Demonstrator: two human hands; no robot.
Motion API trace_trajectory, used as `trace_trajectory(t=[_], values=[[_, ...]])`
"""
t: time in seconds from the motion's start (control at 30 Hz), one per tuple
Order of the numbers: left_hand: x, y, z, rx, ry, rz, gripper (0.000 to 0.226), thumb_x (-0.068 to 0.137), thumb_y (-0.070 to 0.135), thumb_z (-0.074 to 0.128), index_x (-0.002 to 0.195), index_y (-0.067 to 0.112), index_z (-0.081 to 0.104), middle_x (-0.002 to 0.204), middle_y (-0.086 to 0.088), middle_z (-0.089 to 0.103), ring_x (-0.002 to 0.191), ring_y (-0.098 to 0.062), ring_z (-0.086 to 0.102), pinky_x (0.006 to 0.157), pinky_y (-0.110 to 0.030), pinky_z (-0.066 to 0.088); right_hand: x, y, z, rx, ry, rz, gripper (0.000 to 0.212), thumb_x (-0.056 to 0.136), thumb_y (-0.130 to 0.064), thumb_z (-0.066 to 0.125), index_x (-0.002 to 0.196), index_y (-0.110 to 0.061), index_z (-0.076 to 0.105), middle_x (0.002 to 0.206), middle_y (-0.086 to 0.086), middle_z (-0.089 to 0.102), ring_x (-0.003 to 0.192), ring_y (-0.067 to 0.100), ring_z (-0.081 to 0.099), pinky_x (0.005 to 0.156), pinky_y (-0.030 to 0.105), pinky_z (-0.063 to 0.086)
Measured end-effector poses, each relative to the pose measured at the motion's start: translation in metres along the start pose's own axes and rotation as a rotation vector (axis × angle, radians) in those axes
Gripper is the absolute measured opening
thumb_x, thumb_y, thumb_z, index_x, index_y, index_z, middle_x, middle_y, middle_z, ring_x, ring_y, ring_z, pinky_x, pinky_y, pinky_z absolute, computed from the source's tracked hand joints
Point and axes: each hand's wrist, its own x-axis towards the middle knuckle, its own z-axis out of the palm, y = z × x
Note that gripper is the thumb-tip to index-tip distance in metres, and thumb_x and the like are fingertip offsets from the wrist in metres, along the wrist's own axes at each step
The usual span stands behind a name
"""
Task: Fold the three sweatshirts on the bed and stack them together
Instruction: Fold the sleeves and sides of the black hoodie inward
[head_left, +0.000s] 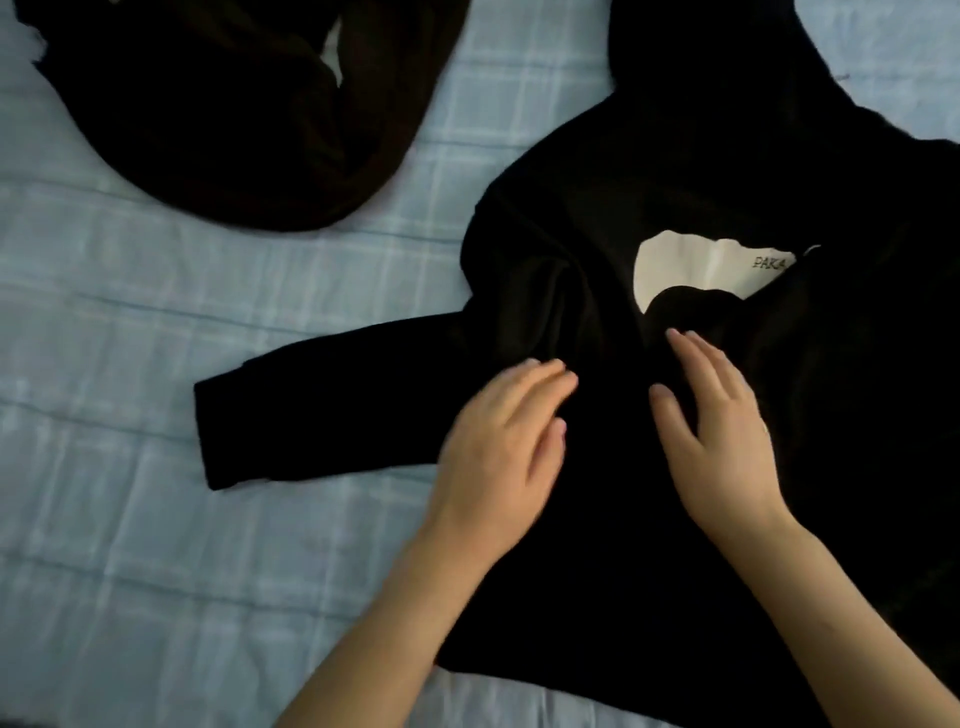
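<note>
A person's left hand (498, 441) and right hand (722, 431) lie flat, fingers straight and gripping nothing, on the chest of a black sweatshirt (857, 374) spread across a bed (156, 571) covered in pale blue check. The garment lies at the right of the view, its white neck label (711, 270) showing just beyond the right hand's fingertips and one sleeve (311, 415) stretched out to the left, off the body and onto the sheet. A second sweatshirt, dark brown (234, 130), sits crumpled in a heap well apart at the upper left; a third cannot be made out with certainty. The step in hand appears to be smoothing the black sweatshirt flat ahead of its first fold, so the task looks to be near its start, with nothing folded or stacked. The next move likely calls for the left hand to take the outstretched sleeve by its cuff and bring it across the body while the right hand pins the cloth.
</note>
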Motion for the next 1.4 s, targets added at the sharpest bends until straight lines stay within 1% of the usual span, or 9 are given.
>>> trace_trajectory(t=[0.1,0.23,0.33,0.43,0.6,0.7,0.93,1.17,1.4], values=[[0.001,-0.080,-0.073,0.306,0.078,-0.171,0.045,0.097,0.028,0.054,0.137,0.009,0.054,0.141,-0.013,0.053,0.132,-0.032,0.046,0.112,-0.043,0.034,-0.013,-0.072,0.041,0.008,0.061,-0.147,0.057,0.099,-0.041,0.042,0.154,-0.033,0.032,0.162,-0.008,0.027,0.152,0.017,0.016,0.123,0.038,0.013],[-0.001,-0.158,-0.118,0.435,-0.340,-0.394,0.050,0.094,0.040,0.060,0.136,0.014,0.054,0.141,-0.011,0.052,0.133,-0.032,0.044,0.110,-0.043,0.031,-0.016,-0.109,0.097,-0.151,-0.055,-0.106,0.059,0.102,-0.035,0.045,0.158,-0.034,0.023,0.166,-0.006,0.016,0.155,0.022,0.002,0.125,0.047,0.004],[-0.007,-0.173,-0.140,0.319,-0.242,-0.278,0.018,0.094,0.041,0.056,0.103,0.026,0.056,0.092,-0.003,0.069,0.086,-0.032,0.065,0.067,-0.038,0.046,-0.019,-0.110,0.111,-0.253,-0.025,-0.088,0.060,0.102,-0.040,0.041,0.158,-0.033,0.021,0.167,-0.005,0.015,0.155,0.026,0.001,0.124,0.051,0.002],[-0.025,-0.203,-0.193,0.366,-0.048,-0.293,0.026,0.089,0.059,0.047,0.102,0.037,0.052,0.078,0.002,0.070,0.069,-0.029,0.068,0.056,-0.032,0.048,-0.020,-0.121,0.106,-0.222,0.045,-0.138,0.058,0.100,-0.047,0.033,0.157,-0.039,0.023,0.166,-0.007,0.018,0.154,0.028,0.003,0.123,0.051,0.001],[-0.069,-0.309,-0.297,0.447,0.023,-0.611,0.043,0.092,0.066,0.043,0.107,0.027,0.056,0.091,-0.009,0.068,0.084,-0.035,0.065,0.076,-0.053,0.055,-0.014,-0.148,0.120,-0.340,-0.069,-0.242,0.056,0.103,-0.049,0.027,0.157,-0.041,0.018,0.167,-0.006,0.014,0.155,0.025,0.000,0.122,0.052,-0.001],[-0.065,-0.314,-0.287,0.576,-0.017,-0.697,0.027,0.093,0.027,0.060,0.114,0.012,0.062,0.102,-0.029,0.064,0.092,-0.046,0.061,0.082,-0.057,0.050,-0.004,-0.157,0.136,-0.399,-0.102,-0.272,0.056,0.104,-0.045,0.031,0.158,-0.038,0.017,0.167,-0.002,0.014,0.155,0.026,0.000,0.123,0.054,0.000],[-0.014,-0.248,-0.180,0.685,-0.082,-0.125,0.056,0.099,0.042,0.036,0.151,0.022,0.037,0.156,-0.009,0.037,0.143,-0.033,0.033,0.115,-0.059,0.018,0.033,-0.173,0.168,-0.396,0.004,-0.369,0.057,0.102,-0.044,0.028,0.158,-0.035,0.020,0.166,0.000,0.020,0.154,0.026,0.009,0.123,0.052,0.004],[-0.016,-0.284,-0.156,0.543,-0.270,-0.255,0.059,0.102,0.048,0.023,0.157,0.032,0.007,0.166,0.003,0.003,0.152,-0.019,-0.001,0.122,-0.048,0.000,0.073,-0.170,0.207,-0.537,-0.153,-0.320,0.057,0.103,-0.047,0.025,0.158,-0.041,0.011,0.167,-0.003,0.013,0.155,0.025,0.004,0.123,0.052,0.001],[-0.112,-0.227,-0.184,0.050,0.382,-0.547,0.041,0.094,0.010,0.061,0.135,0.013,0.056,0.118,-0.005,0.052,0.101,-0.011,0.055,0.091,-0.025,0.047,0.034,-0.230,0.220,-0.334,-0.193,-0.516,0.059,0.099,-0.048,0.027,0.157,-0.034,0.026,0.164,-0.002,0.026,0.153,0.026,0.015,0.123,0.053,0.008]])
